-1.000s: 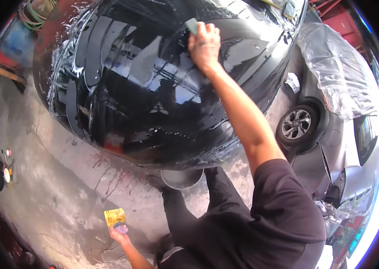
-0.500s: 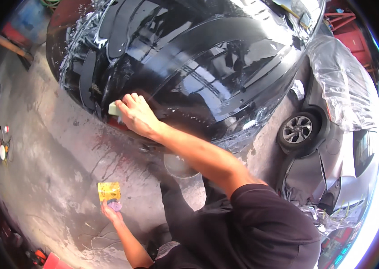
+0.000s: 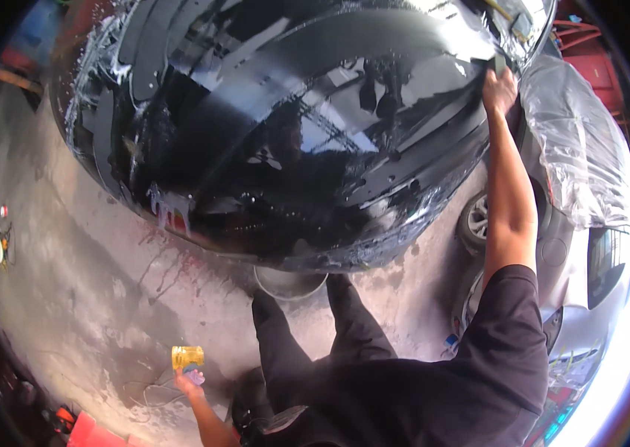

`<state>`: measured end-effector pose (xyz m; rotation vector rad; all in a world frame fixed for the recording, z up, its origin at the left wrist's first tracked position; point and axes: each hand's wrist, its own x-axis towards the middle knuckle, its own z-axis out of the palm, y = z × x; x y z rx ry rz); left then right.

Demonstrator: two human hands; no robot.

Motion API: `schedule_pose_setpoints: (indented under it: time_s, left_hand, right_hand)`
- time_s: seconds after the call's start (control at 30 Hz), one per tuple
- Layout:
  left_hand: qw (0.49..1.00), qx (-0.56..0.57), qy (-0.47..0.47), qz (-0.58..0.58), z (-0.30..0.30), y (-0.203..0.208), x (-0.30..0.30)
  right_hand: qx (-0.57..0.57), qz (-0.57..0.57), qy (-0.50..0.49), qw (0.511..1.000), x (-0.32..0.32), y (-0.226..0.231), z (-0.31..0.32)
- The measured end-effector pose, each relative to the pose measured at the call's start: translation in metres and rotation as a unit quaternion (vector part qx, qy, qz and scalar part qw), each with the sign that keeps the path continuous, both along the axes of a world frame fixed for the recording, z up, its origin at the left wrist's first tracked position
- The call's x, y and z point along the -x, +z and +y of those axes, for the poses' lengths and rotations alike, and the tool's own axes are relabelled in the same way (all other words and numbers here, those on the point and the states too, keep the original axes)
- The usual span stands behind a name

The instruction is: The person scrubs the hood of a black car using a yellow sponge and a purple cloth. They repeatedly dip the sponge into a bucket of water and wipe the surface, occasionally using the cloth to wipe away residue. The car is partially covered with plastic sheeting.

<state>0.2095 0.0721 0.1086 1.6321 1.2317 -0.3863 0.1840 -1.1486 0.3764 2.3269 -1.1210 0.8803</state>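
While the two bare hands work well apart, each is closed on something. The right hand (image 3: 499, 91), at the end of an outstretched arm, pinches one small grey-green block (image 3: 499, 64) between its fingers, by the right side of one glossy black car panel (image 3: 255, 179); whether the block presses on the surface cannot be told. The left hand (image 3: 185, 383), low and out to the person's left, grips one yellow container (image 3: 187, 357) together with one purplish-grey lump (image 3: 195, 376), its fingers partly hidden.

The single panel curves across the upper middle, wet-looking, with whitish smears thickest along its left side and reflections over the middle. One small greyish object (image 3: 521, 28) lies near its upper right corner. Below the near edge, by the person's two dark-trousered legs (image 3: 281, 335), one round grey bucket (image 3: 292, 296) stands on the stained concrete floor (image 3: 91, 283), partly covered by the panel.

To the right stands one grey car (image 3: 553, 257), with one wheel (image 3: 476, 221) in sight, partly behind the right arm. One clear plastic sheet (image 3: 583, 141) drapes over it. Farther out, one red object (image 3: 95, 433) sits at the lower left edge.
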Motion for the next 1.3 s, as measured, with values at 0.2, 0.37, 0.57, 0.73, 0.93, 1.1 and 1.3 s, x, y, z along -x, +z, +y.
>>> schedule_pose_setpoints:
  time_s: [0.2, 0.37, 0.57, 0.73, 0.93, 1.1, 1.3]
  left_hand:
    - [0.999, 0.029, 0.021, -0.01, 0.02, -0.027, -0.013]
    - [0.993, 0.058, -0.022, -0.098, -0.035, -0.041, -0.063]
    - [0.992, 0.063, -0.03, -0.109, -0.022, -0.011, -0.082]
    - [0.997, 0.022, 0.018, -0.068, 0.05, -0.035, -0.035]
    - [0.997, 0.021, 0.05, 0.049, 0.079, -0.06, 0.029]
    - [0.995, 0.049, 0.065, 0.06, 0.091, -0.076, 0.04]
    - [0.995, 0.101, 0.015, -0.018, 0.034, -0.073, -0.026]
  right_hand:
    - [-0.007, -0.027, 0.286, 0.958, -0.169, -0.019, 0.298]
    - [-0.139, -0.04, 0.408, 0.902, -0.242, -0.07, 0.572]
    - [-0.307, -0.002, 0.532, 0.789, -0.221, -0.093, 0.645]
    - [-0.213, -0.065, 0.276, 0.935, -0.111, -0.003, 0.427]
    - [-0.046, 0.013, -0.025, 0.999, -0.036, -0.016, 0.238]
    - [-0.093, -0.049, 0.281, 0.954, -0.124, -0.056, 0.469]
    - [-0.186, 0.052, 0.414, 0.889, -0.191, -0.154, 0.727]
